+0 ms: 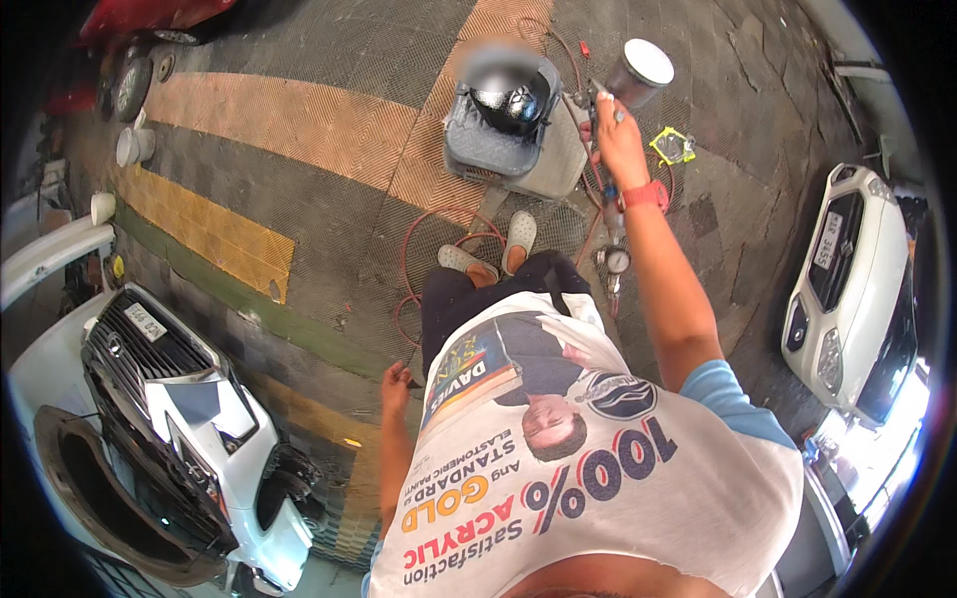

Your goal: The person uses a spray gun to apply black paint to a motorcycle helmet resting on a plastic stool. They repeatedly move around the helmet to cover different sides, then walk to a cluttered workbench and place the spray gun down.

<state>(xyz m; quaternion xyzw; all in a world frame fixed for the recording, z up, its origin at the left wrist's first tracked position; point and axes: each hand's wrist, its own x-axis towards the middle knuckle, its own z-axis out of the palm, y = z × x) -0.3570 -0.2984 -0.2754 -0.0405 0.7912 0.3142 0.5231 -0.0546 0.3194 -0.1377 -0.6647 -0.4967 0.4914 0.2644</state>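
My right hand (pixel 620 140) is closed round the grip of a spray gun (pixel 595 112), held out ahead of me. A grey cup with a white lid (pixel 648 64) sits on the gun. Below the grip hang a hose fitting and a round pressure gauge (pixel 617 261). Just left of the gun, a glossy black rounded shell (pixel 510 100), like a helmet, rests on a grey plastic stand (pixel 488 149); a blurred patch covers its far side. My left hand (pixel 396 387) hangs by my left thigh, fingers loosely bent, with nothing seen in it.
A red hose (pixel 406 254) loops on the floor round my feet. A yellow-edged piece (pixel 673 146) lies right of the gun. White cars stand at right (pixel 837 289) and lower left (pixel 199 429); the left one has its front parts exposed. Buckets (pixel 135 147) stand far left.
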